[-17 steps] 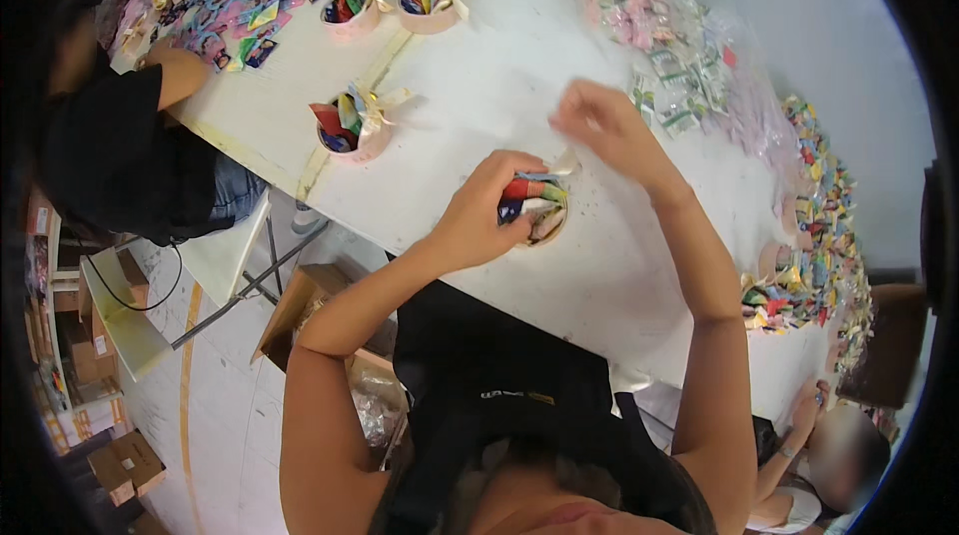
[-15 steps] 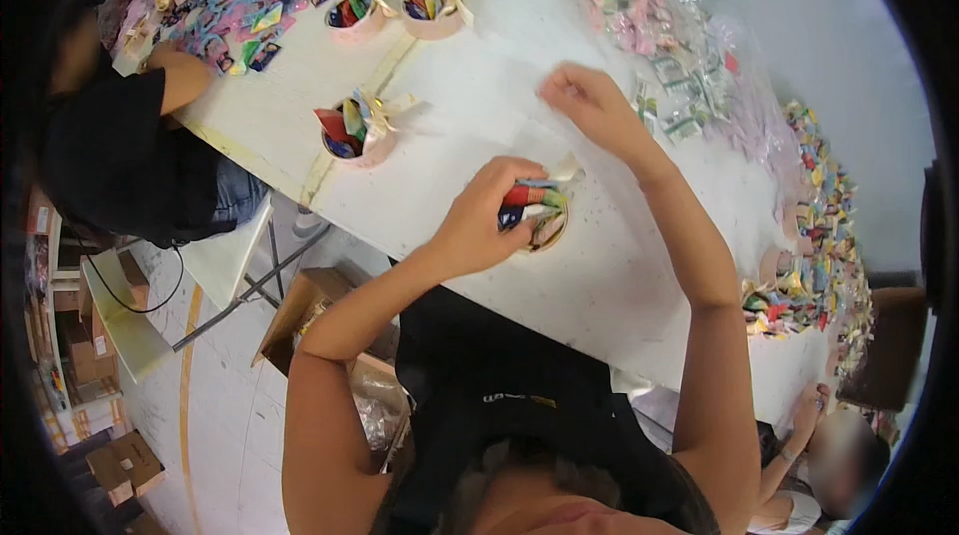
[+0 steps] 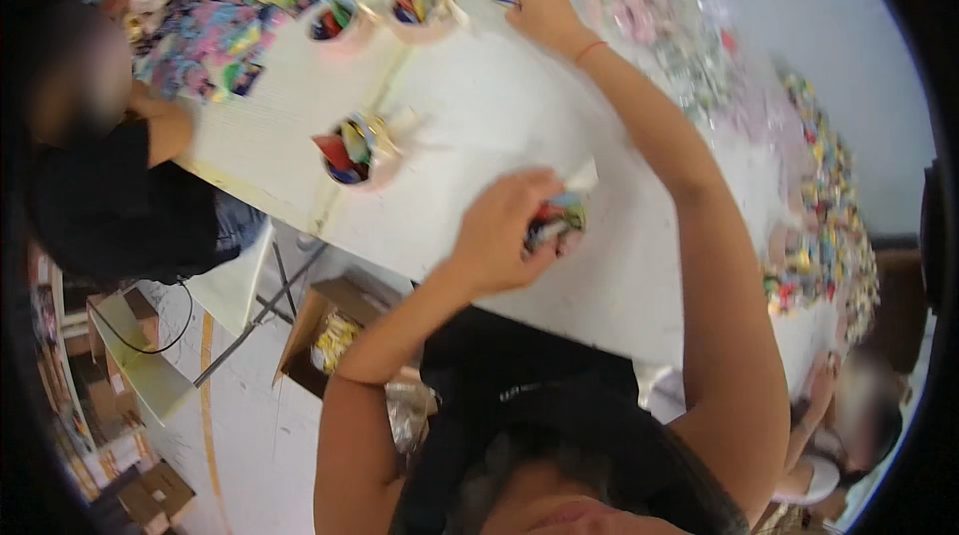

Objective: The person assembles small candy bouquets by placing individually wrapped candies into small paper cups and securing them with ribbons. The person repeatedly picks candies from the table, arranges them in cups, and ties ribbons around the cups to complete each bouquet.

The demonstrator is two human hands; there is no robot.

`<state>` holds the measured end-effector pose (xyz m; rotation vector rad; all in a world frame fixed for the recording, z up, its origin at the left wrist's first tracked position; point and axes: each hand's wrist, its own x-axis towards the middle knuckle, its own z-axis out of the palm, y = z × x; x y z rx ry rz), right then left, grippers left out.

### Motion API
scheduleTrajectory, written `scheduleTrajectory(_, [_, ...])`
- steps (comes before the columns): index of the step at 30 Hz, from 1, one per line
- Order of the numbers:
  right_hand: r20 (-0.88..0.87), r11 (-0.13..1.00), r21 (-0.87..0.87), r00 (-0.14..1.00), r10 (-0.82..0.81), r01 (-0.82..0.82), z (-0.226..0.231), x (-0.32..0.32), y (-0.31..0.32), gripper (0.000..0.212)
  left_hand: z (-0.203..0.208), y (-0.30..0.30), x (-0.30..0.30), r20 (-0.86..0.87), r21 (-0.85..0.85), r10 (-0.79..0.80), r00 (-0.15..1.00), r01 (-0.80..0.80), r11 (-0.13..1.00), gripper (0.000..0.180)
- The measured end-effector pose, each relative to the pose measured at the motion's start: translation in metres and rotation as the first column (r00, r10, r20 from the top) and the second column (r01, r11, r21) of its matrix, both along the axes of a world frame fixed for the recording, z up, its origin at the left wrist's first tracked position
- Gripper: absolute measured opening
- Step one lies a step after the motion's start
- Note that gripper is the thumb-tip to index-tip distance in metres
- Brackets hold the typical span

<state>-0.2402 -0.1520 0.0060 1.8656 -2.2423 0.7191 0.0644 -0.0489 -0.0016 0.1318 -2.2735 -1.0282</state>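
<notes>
My left hand [image 3: 507, 230] is wrapped round a small round tub filled with wrapped packets [image 3: 559, 225] in red, green and other colours. Its fingers cover most of the tub's wall, and a pale ribbon-like strip [image 3: 582, 175] sticks up at its far side. Stretched out toward the far side of the table, my right hand [image 3: 544, 13] has its fingers closed on a thin blue-and-white piece [image 3: 502, 0], too small to identify. Left of my hands stands a pink tub [image 3: 365, 175] holding similar packets.
Two more filled pink tubs [image 3: 425, 32] stand farther back on the white table [image 3: 479, 100]. Heaps of coloured packets [image 3: 220, 30] cover the far left; more piles [image 3: 829, 225] line the right. A person in black [image 3: 110, 185] sits at left, another person [image 3: 829, 415] at lower right.
My right hand has reached farther away and to the left, and a thin blue-and-white piece now shows in its fingers. My left hand still holds the tub. The whole view has shifted slightly.
</notes>
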Motion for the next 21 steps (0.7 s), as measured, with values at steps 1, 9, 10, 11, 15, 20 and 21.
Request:
scheduleTrajectory(1, [0.068,0.997,-0.065,0.997,0.046,-0.042,0.011,0.008,0.027,0.029,0.000,-0.002,0.002,-0.015,0.021,-0.028,0.999,0.029,0.999,0.060])
scheduleTrajectory(9, [0.776,0.993,-0.118,0.624,0.096,-0.006,0.095,0.125,0.305,0.017,0.009,0.007,0.001,0.051,0.290,-0.147,0.988,0.126,0.949,0.055])
scheduleTrajectory(10, [0.756,0.991,-0.127,0.643,0.125,-0.044,0.092,0.134,0.313,0.016,0.008,0.007,0.001,0.045,0.327,-0.147,0.988,0.125,0.937,0.054])
scheduleTrajectory(11, [0.687,0.989,-0.129,0.713,0.138,-0.067,0.091,0.139,0.312,0.015,0.008,0.008,0.001,0.039,0.364,-0.143,0.989,0.119,0.924,0.053])
scheduleTrajectory(15, [0.502,0.955,-0.148,0.813,0.295,-0.256,0.079,0.149,0.284,0.009,-0.001,0.002,0.005,0.042,0.438,-0.216,0.975,0.176,0.882,0.054])
scheduleTrajectory(20, [0.159,0.904,-0.154,0.893,0.421,-0.399,0.052,0.154,0.257,0.012,0.002,0.007,0.004,0.088,0.522,-0.228,0.970,0.150,0.840,0.056])
scheduleTrajectory(21, [0.131,0.909,-0.148,0.903,0.409,-0.390,0.050,0.156,0.254,0.014,0.013,0.011,0.007,0.136,0.493,-0.199,0.971,0.108,0.863,0.058])
